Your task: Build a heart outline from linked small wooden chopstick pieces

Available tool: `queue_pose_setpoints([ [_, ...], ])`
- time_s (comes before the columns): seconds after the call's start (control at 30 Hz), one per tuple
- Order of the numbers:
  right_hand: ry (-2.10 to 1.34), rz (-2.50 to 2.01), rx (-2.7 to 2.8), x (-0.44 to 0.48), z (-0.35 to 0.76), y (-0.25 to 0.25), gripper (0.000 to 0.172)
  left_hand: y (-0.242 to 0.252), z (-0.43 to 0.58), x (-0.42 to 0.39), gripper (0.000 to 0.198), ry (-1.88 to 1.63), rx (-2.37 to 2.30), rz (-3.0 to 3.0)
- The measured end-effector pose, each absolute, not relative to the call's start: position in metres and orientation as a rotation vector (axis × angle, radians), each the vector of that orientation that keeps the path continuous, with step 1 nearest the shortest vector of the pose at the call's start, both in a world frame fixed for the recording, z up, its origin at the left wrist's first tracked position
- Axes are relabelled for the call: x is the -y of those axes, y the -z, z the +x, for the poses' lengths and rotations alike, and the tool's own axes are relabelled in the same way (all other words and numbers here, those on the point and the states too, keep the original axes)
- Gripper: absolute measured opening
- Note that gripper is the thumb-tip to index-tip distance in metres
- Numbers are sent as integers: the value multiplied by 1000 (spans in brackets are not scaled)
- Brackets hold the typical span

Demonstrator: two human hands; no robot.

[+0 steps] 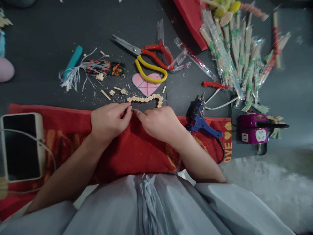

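My left hand [110, 119] is closed in a pinch, thumb against forefinger, at the far edge of the red towel. Facing it, my right hand [160, 124] has its fingers curled in, and its fingertips nearly meet those of the left. A tiny dark bit shows between the two hands, too small to name. Just beyond them lies a bumpy cream-coloured chain [144, 99] of small pieces, bent down at its right end close to my right knuckles. Behind the chain is a pink paper heart [144, 85] with dark lines, partly under the scissors' yellow handle.
Scissors [134, 49] lie open beyond the heart. A blue glue gun [199, 114] stands right of my right hand, near a purple device [253, 129]. Wrapped stick bundles [234, 49] fill the back right. A phone [22, 147] with a cable rests left on the towel [137, 153].
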State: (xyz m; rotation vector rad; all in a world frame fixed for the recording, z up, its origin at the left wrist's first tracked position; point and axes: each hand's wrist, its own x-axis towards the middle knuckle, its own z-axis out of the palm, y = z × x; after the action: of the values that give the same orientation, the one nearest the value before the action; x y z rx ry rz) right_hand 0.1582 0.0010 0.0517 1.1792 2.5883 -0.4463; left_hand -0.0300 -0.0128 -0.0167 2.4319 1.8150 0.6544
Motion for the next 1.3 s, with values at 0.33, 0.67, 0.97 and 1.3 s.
queue_pose_setpoints([
  [0.33,442,1173,-2600,0,158,-51,44,17,-30,13,34,-651,-1814,2437],
  [0.67,451,1161,-2581,1,157,-52,45,18,-31,13,33,-671,-1803,2455],
  [0.97,460,1153,-2584,0,157,-53,46,16,-30,13,36,-588,-1826,2402],
  [1.3,457,1156,-2593,0,157,-53,46,13,-30,13,35,-572,-1821,2405],
])
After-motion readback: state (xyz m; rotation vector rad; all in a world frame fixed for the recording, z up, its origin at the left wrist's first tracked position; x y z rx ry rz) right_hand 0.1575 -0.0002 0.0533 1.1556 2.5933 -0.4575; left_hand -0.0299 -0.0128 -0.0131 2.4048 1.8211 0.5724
